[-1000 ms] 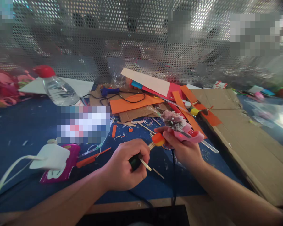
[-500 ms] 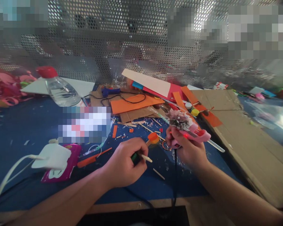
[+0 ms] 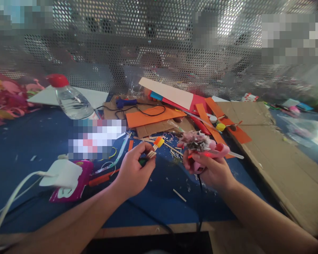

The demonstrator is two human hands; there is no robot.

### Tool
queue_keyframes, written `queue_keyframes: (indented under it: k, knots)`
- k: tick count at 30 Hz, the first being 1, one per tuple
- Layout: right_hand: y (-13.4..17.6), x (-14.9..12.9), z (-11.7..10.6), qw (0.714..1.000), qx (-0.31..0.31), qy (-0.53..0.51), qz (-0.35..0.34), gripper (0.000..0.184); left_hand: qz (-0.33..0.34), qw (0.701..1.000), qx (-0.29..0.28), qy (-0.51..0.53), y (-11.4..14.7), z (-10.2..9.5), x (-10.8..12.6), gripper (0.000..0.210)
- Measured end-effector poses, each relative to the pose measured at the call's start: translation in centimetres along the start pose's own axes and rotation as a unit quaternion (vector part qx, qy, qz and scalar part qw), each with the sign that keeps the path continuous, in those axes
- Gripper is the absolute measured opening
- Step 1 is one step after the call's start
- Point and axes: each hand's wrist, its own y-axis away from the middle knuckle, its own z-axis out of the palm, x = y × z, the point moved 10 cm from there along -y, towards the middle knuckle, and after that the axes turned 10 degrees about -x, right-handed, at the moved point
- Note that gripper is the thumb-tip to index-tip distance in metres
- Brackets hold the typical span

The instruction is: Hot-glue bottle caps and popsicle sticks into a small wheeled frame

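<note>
So the left hand (image 3: 136, 171) has shifted up and left since half a second ago, forearm slanting in from lower left. Fingers are pinched around wooden sticks (image 3: 152, 154) with an orange-yellow piece (image 3: 160, 142) on the far end. Right hand's (image 3: 214, 171) wrapped round the pink glue gun (image 3: 223, 151), above the blue table (image 3: 219, 209).

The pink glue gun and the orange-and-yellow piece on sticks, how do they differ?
The pink glue gun is in the right hand; the orange-and-yellow piece is at the left hand. The glue gun is clearly larger than the orange-and-yellow piece. The glue gun trails a black cord; the orange-and-yellow piece has pale sticks. Both are hand-held.
</note>
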Motion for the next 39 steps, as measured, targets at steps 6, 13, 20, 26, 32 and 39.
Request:
queue_keyframes:
  k: [6, 13, 20, 26, 32, 39]
  knots:
    - [0.0, 0.5, 0.5, 1.000, -0.010, -0.009, 0.028, 0.035, -0.001, 1.000, 0.000, 0.023, -0.1, 0.0, -0.1, 0.001]
    - [-0.1, 0.3, 2.1, 0.998, -0.047, -0.040, 0.033, 0.030, -0.019, 0.998, -0.023, 0.048, -0.2, 1.2, 0.1, 0.006]
    - [0.1, 0.9, 2.7, 0.994, -0.052, -0.073, 0.068, 0.034, -0.034, 0.993, -0.037, 0.104, -0.3, 1.9, -0.3, 0.014]
    - [0.0, 0.7, 3.3, 0.992, -0.069, -0.074, 0.072, 0.031, -0.064, 0.979, -0.071, 0.181, -0.3, 2.5, -1.1, 0.023]
    - [0.2, 1.0, 2.4, 0.995, -0.037, -0.066, 0.062, 0.034, -0.024, 0.992, -0.086, 0.089, -0.1, 2.3, 0.4, 0.015]
    - [0.7, 1.2, 1.9, 0.998, -0.047, -0.014, 0.039, 0.039, 0.027, 0.996, -0.045, 0.068, -0.2, 1.8, 0.7, 0.006]
